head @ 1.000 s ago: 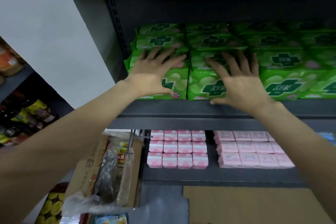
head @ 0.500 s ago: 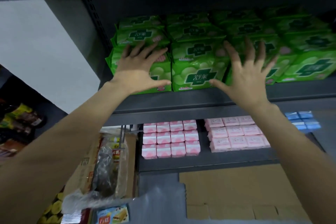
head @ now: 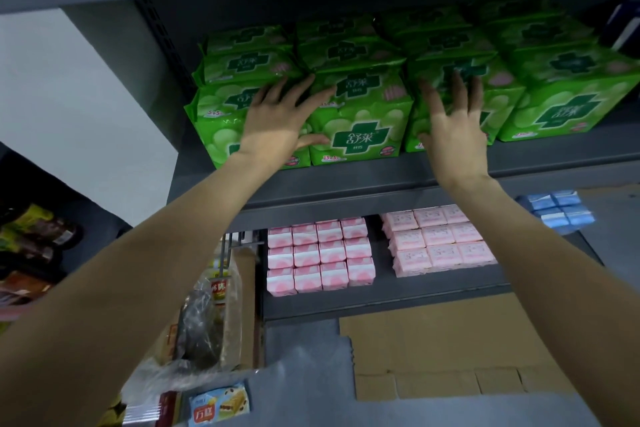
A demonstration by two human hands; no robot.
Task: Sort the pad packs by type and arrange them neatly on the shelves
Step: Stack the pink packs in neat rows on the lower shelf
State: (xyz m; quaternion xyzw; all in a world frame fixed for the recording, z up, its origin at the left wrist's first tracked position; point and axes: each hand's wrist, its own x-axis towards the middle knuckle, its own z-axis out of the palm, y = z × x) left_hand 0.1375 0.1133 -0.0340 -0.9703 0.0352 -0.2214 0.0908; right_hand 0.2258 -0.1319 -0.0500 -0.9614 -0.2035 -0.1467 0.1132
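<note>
Head view: we see both hands up at the upper grey metal shelf (head: pixel 381 180), where glossy green plastic pad packs w/ dark green cross logos (head: pixel 360 114) sit in stacked rows, front to back. Left hand (head: pixel 277 125) lies flat, fingers spread apart, across the seam btwn the leftmost front pack and the next one — thumb on the second pack's face. Right hand (head: pixel 453 128) — fingers straight and spread, pressing the third front pack. Lower shelf: small pink-and-white pad packs (head: pixel 320 255) in a tidy block, pale pink packs (head: pixel 440 239) beside them, small blue packs (head: pixel 557 210) further right. Flattened brown cardboard (head: pixel 433 350) lies below.
</note>
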